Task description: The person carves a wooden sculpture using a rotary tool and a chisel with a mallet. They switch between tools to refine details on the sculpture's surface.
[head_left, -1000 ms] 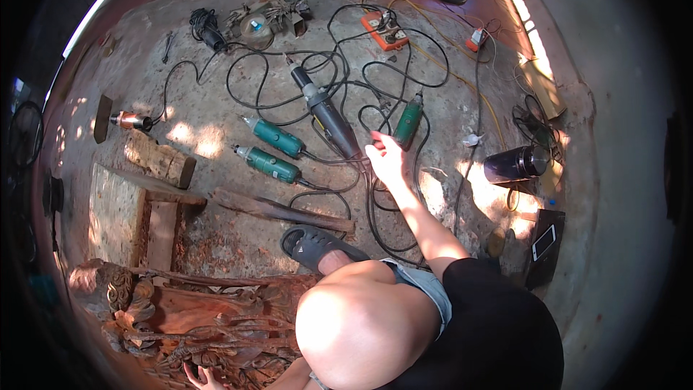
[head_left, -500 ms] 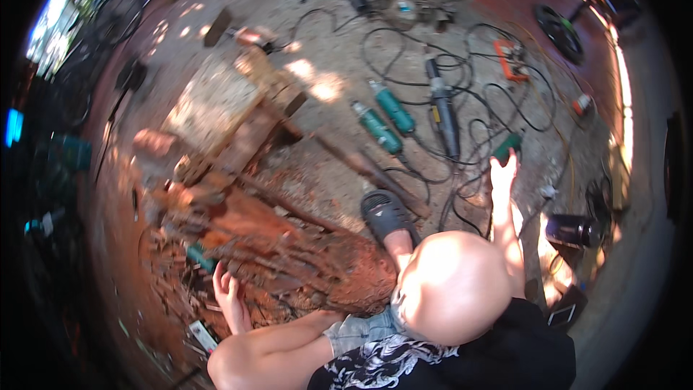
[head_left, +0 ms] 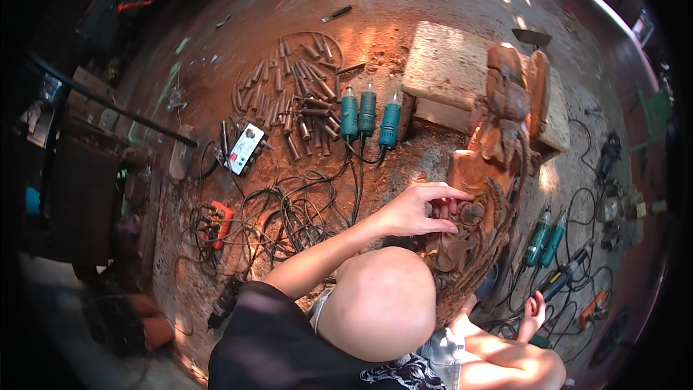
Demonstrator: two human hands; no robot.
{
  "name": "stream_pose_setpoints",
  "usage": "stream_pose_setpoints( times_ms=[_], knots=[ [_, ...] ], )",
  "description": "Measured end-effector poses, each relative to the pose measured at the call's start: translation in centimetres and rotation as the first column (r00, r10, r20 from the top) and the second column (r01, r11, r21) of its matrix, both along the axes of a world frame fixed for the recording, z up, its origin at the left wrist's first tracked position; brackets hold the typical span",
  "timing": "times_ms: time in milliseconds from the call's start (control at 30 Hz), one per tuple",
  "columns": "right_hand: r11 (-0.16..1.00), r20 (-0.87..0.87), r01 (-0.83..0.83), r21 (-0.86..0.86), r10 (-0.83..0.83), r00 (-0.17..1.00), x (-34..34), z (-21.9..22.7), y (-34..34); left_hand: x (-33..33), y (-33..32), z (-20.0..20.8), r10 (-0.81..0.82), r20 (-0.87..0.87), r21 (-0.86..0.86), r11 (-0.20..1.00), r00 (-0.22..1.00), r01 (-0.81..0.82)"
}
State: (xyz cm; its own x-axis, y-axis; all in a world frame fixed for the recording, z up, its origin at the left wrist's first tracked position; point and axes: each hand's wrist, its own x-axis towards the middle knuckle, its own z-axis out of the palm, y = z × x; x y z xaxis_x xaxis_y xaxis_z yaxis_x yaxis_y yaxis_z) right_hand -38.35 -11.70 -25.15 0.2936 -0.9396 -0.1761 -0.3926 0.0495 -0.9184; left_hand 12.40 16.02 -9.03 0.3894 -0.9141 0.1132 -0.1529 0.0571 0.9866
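Observation:
A reddish-brown carved piece of wood (head_left: 498,144) stretches from a pale wooden block (head_left: 440,58) down to my legs. Over its near part is my left hand (head_left: 426,209), thumb and fingers apart and curved, fingertips at the carving; nothing shows between them. My right hand (head_left: 533,314) is lower right, beyond my bent knee, its fingers loosely curled and apart, with no object visible in them. Closest to it are a dark long-bodied power tool (head_left: 563,278) and a green tool body (head_left: 539,341), partly hidden. Two teal die grinders (head_left: 538,243) lie farther up.
Left of the block stand three more teal die grinders (head_left: 367,112), beside a pile of several brown metal rod-like tools (head_left: 296,101). A white control box (head_left: 245,148), tangled black cables (head_left: 289,217) and an orange power strip (head_left: 221,225) lie left. Another orange strip (head_left: 593,310) is at right.
The view has swung left, so the carving now appears on the right. My left hand has come up over the carving. My right hand, formerly at the green tool, appears apart from it.

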Motion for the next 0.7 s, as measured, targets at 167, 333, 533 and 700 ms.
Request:
stream_pose_setpoints(
  times_ms=[167,333,533,700],
  knots=[
    [0.997,-0.105,-0.079,0.028,0.081,0.991,-2.7,2.4,-1.9,-0.8,0.2,-1.2,0.044,0.116,-0.048,0.998,0.992,-0.038],
    [0.991,-0.094,-0.063,0.122,0.075,0.993,-1.1,4.5,-0.9,-1.9,-1.6,-0.8,0.035,-0.061,-0.033,0.999,0.998,-0.037],
    [0.967,-0.036,-0.099,0.235,0.11,0.993,0.9,4.8,0.9,-2.1,-3.3,0.4,-0.027,-0.056,-0.061,0.998,0.998,0.024],
    [0.954,-0.045,-0.112,0.279,0.129,0.991,2.9,5.3,1.0,-2.1,-3.1,1.1,-0.025,0.039,-0.079,0.997,0.999,0.028]
  ],
)
